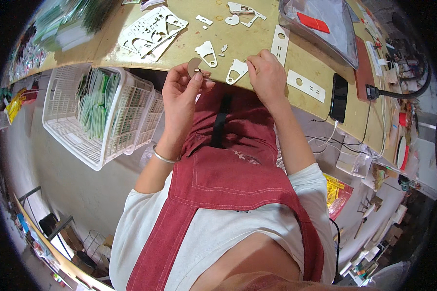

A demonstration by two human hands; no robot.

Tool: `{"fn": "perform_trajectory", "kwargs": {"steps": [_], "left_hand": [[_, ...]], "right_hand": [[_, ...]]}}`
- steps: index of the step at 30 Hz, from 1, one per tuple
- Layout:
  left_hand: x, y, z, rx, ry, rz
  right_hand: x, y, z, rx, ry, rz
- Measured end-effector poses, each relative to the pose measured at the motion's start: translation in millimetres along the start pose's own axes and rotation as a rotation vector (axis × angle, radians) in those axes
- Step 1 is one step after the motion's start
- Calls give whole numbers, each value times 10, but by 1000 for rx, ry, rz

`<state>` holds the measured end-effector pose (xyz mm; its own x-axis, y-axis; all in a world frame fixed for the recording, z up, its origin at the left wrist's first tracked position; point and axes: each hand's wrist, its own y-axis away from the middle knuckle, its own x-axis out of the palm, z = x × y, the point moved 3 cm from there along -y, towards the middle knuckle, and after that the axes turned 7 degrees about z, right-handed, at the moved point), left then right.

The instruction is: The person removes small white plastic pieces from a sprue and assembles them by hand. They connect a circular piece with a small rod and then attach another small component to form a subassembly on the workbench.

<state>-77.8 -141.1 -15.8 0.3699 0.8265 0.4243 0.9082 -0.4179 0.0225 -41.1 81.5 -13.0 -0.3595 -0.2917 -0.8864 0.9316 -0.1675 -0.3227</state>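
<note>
My left hand (182, 89) pinches a small flat grey-brown piece (194, 66) with a rounded edge, just over the table's near edge. A smaller part beside it, between the fingers, is too small to name. My right hand (269, 75) is closed, its fingertips at the edge of a white cut-out piece (236, 71) with a teardrop-shaped opening. Whatever those fingers hold is hidden. A similar white cut-out piece (207, 53) lies between the hands, with tiny white bits (224, 48) next to it.
White cut-out sheets (153, 34) lie at the table's left. Two white strips with holes (306, 86), a black phone (339, 98) on a cable and a metal tray (320, 41) with a red packet (313, 22) are at right. White baskets (99, 116) stand below left.
</note>
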Motion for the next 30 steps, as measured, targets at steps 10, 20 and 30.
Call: {"fn": "perform_trajectory", "kwargs": {"steps": [10,20,30], "left_hand": [[-32,-135,66,7,25,6],[157,-173,40,49,8,61],[397,-173,12,18,24,115]], "right_hand": [[8,19,-24,-5,-115,12],[-36,-80,-111,53,-193,118],[-503,321,412,155,-790,18]]}}
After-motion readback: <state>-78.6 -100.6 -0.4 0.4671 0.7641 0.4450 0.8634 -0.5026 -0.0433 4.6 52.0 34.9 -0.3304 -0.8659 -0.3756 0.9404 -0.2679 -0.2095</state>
